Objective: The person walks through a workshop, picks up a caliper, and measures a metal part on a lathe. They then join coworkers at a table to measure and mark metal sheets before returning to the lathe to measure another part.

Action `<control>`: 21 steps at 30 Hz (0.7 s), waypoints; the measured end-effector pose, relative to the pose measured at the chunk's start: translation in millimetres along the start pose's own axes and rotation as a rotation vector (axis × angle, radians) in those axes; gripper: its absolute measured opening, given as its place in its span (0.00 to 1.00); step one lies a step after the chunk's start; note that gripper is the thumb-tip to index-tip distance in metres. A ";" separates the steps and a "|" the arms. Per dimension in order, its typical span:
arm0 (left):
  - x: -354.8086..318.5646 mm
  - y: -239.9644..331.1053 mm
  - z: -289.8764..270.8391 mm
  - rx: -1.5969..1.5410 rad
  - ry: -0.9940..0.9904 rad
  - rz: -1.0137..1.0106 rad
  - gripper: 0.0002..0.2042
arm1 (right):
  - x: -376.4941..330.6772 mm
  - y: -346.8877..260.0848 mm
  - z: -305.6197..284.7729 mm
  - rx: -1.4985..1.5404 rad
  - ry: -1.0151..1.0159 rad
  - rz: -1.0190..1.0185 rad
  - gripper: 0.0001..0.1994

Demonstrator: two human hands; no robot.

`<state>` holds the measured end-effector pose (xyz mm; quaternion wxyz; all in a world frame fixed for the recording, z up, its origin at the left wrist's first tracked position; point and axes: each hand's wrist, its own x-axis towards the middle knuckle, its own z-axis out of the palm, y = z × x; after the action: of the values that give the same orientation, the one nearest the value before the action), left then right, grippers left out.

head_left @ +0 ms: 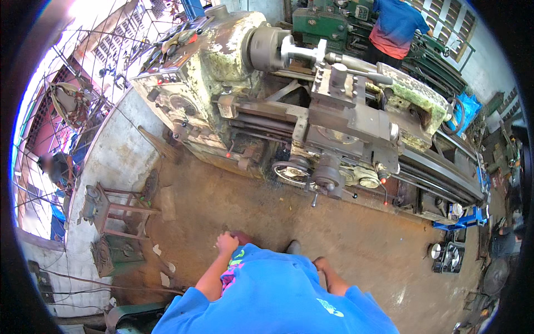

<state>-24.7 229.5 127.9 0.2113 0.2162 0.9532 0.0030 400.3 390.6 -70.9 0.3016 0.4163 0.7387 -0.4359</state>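
My left hand (227, 243) is low in front of me, beside my blue shirt and a dark red patch of clothing. Its fingers look curled in; whatever they may hold is too small to make out. At my right side, the right hand (320, 263) hangs by the shirt's hem, its fingers mostly hidden. Neither hand touches the large worn lathe (222, 50) ahead. A bright metal workpiece (303, 53) extends from its blurred chuck (271, 49) toward the tailstock (411, 92). The tool post (337, 78) sits on the carriage, above a handwheel (293, 173).
Another person (397, 28) stands behind the lathe at a green machine (320, 23). Hand tools (175, 44) lie on the headstock. To the left are a small metal stand (125, 214) and a green box (125, 256). A black crate (449, 257) sits on the floor at right.
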 end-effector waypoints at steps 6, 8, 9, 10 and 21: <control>0.3 -53.8 7.2 -0.058 -0.228 -0.216 0.27 | 73.8 57.3 -27.6 0.174 0.237 -0.251 0.11; 1.8 -73.4 17.6 -0.208 -0.142 -0.178 0.31 | 83.1 43.2 -48.4 0.102 0.216 -0.188 0.11; 1.2 -81.6 19.4 -0.195 -0.184 -0.166 0.32 | 85.7 29.8 -63.4 0.025 0.193 -0.117 0.11; -1.4 -84.7 22.4 -0.314 -0.166 -0.143 0.33 | 81.6 16.8 -76.1 -0.083 0.177 0.000 0.11; 25.4 -33.2 -15.2 -0.355 -0.133 -0.085 0.39 | 43.2 -23.3 -24.9 0.524 0.285 -0.176 0.10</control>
<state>-65.2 211.2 128.3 0.3087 0.1350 0.9298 0.1480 357.4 421.8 -85.8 0.0384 0.4715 0.6691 -0.5732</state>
